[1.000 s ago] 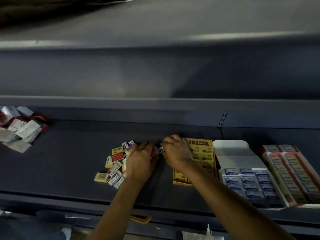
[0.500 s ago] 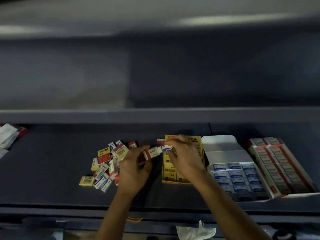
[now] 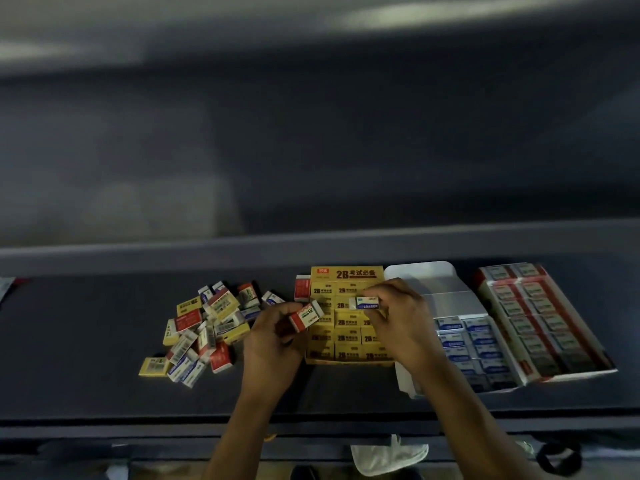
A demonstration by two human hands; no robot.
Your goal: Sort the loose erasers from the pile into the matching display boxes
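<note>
A pile of loose erasers (image 3: 207, 327) in yellow, red and blue sleeves lies on the dark shelf, left of centre. My left hand (image 3: 273, 344) pinches a red-and-white eraser (image 3: 306, 315) beside the pile. My right hand (image 3: 398, 320) pinches a blue-and-white eraser (image 3: 367, 303) above the yellow display box (image 3: 346, 275). Right of that stands the blue-eraser display box (image 3: 450, 296) with its white lid open, then the red display box (image 3: 485, 289) at the far right. One red eraser (image 3: 302, 287) leans against the yellow box's left side.
The shelf's back ledge (image 3: 173, 252) runs just behind the boxes, and the front lip (image 3: 104, 424) lies near my forearms. A white cloth (image 3: 388, 459) hangs below the shelf. Some packets (image 3: 7, 285) show at the far left edge.
Both hands lifted away from the pile, each with an eraser. They have drawn apart, the right hand carrying the blue eraser over the yellow box. The camera tilted down.
</note>
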